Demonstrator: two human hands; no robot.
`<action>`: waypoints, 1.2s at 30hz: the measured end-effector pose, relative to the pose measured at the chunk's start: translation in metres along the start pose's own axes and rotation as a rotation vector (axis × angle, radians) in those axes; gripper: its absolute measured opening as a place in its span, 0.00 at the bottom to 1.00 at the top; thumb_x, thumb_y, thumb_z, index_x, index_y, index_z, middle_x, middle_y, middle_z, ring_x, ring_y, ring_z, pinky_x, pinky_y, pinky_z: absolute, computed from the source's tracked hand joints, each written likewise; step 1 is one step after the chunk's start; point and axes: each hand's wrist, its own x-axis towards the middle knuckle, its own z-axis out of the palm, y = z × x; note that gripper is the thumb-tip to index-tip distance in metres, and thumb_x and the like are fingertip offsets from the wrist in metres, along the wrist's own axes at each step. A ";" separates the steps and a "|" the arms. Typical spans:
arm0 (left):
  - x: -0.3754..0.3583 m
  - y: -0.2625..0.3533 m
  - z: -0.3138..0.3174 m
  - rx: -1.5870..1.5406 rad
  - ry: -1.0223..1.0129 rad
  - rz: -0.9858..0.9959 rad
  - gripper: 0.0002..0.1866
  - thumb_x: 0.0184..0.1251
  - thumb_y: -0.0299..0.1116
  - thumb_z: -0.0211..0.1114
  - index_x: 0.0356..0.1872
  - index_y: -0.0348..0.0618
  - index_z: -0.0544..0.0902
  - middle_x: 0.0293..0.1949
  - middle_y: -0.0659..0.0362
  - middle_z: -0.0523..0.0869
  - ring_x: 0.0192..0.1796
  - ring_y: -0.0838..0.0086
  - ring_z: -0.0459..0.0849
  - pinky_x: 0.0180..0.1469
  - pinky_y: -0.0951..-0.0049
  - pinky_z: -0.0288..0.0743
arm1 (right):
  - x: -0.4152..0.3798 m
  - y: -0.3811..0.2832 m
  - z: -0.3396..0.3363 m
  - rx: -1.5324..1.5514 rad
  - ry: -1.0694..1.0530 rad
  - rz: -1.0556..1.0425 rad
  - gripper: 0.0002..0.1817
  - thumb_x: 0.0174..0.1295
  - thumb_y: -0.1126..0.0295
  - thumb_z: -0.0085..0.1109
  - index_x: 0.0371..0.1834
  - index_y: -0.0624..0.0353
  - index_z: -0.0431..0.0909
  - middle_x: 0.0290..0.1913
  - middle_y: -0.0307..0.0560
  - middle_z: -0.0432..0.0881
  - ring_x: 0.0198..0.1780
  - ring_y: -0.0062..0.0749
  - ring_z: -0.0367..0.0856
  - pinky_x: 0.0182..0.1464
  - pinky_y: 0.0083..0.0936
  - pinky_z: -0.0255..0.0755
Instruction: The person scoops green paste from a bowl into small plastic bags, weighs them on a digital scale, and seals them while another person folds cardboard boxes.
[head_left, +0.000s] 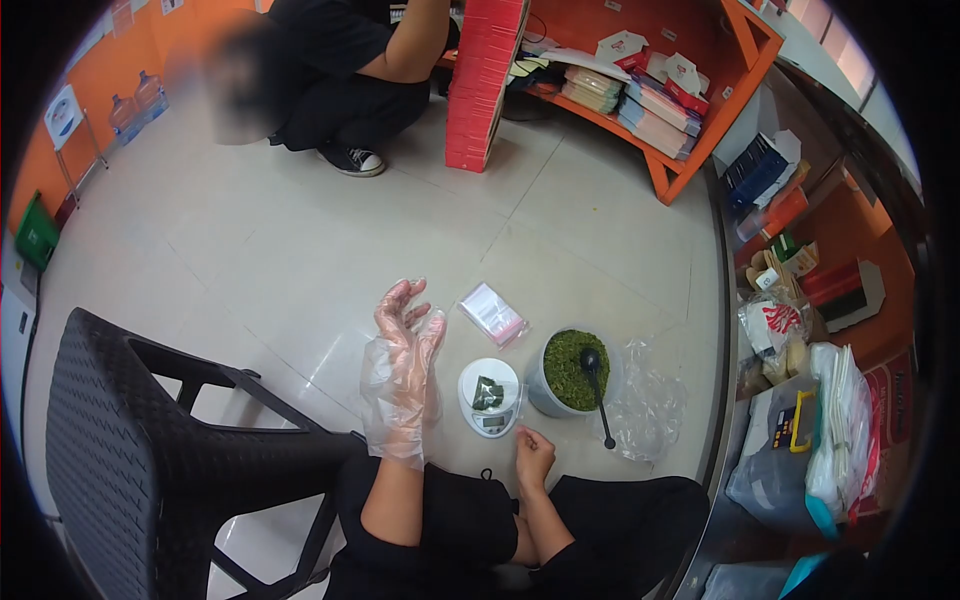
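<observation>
My left hand (pixel 407 335), in a clear plastic glove, is raised left of the scale with its fingers apart and nothing in them. Just off the lower right edge of the round white scale (pixel 479 416) is my right hand (pixel 536 457), bare, its fingers curled; whether they pinch anything is too small to tell. On the scale lies a small clear bag with green contents (pixel 488 393). A tub of chopped green leaves (pixel 568 378) stands to the right, with a black spoon (pixel 597 390) resting in it. Above the scale is a stack of empty clear bags (pixel 491 314).
A black stool (pixel 130 440) stands at my left. Crumpled clear plastic (pixel 648 400) lies right of the tub. Shelves with boxes and bags (pixel 800 400) line the right side. Another person (pixel 345 90) crouches beyond, near a tall red stack (pixel 482 90) and an orange shelf (pixel 670 178).
</observation>
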 end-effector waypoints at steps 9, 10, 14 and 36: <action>-0.008 0.027 0.011 0.003 0.013 -0.031 0.27 0.70 0.35 0.58 0.66 0.41 0.60 0.64 0.51 0.68 0.62 0.66 0.69 0.65 0.67 0.64 | -0.020 0.028 -0.023 -0.089 -0.090 0.133 0.09 0.57 0.66 0.65 0.34 0.61 0.86 0.22 0.43 0.82 0.25 0.24 0.79 0.33 0.24 0.72; -0.008 0.027 0.011 -0.017 0.027 -0.067 0.27 0.70 0.35 0.58 0.66 0.41 0.60 0.64 0.51 0.67 0.63 0.66 0.68 0.66 0.67 0.63 | -0.018 0.032 -0.024 -0.089 -0.102 0.145 0.09 0.56 0.67 0.65 0.33 0.61 0.85 0.22 0.42 0.82 0.25 0.24 0.79 0.33 0.24 0.72; -0.006 0.007 0.006 -0.039 0.074 -0.137 0.25 0.71 0.37 0.57 0.65 0.42 0.62 0.65 0.52 0.66 0.63 0.67 0.69 0.67 0.68 0.61 | -0.014 0.040 -0.020 -0.043 -0.116 0.093 0.08 0.61 0.68 0.63 0.34 0.62 0.83 0.20 0.36 0.78 0.20 0.16 0.72 0.20 0.18 0.65; -0.004 -0.038 0.007 0.168 0.023 -0.505 0.25 0.64 0.49 0.63 0.54 0.41 0.77 0.51 0.56 0.80 0.57 0.66 0.76 0.62 0.65 0.65 | 0.030 -0.082 -0.005 -0.113 -0.274 -0.434 0.08 0.58 0.68 0.64 0.28 0.61 0.80 0.27 0.46 0.80 0.29 0.41 0.81 0.32 0.35 0.73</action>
